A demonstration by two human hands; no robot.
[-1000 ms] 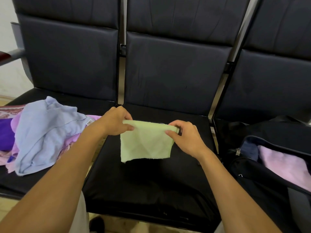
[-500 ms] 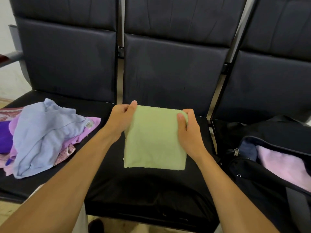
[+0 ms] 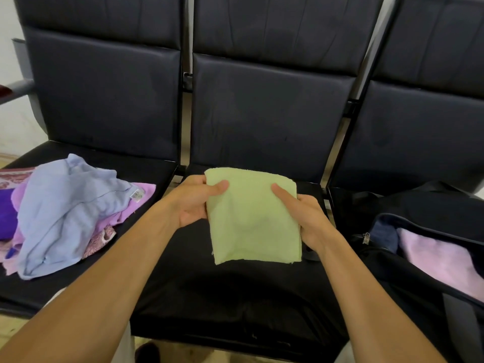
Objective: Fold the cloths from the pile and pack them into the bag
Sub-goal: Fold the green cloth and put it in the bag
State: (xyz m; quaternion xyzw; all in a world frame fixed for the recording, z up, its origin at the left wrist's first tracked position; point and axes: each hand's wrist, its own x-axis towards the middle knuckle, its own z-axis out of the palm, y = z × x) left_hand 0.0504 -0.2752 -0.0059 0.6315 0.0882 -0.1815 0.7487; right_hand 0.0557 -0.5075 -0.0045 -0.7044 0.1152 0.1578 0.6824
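Two bare forearms reaching in from the bottom edge. One green cloth (image 3: 255, 218), folded to a rectangle, held up over the middle seat (image 3: 235, 297). Left hand (image 3: 195, 203) gripping its left edge, thumb on top, fingers hidden underneath. Right hand (image 3: 307, 216) gripping the right edge the same way, thumb laid across the face. Hands apart, one per side. One pile (image 3: 65, 213) on the left seat: blue cloth on top, lilac, purple and patterned ones under it, count unclear. One dark bag (image 3: 392, 271) on the right seat, open, pink cloth (image 3: 442, 260) inside. Three seat backs behind.
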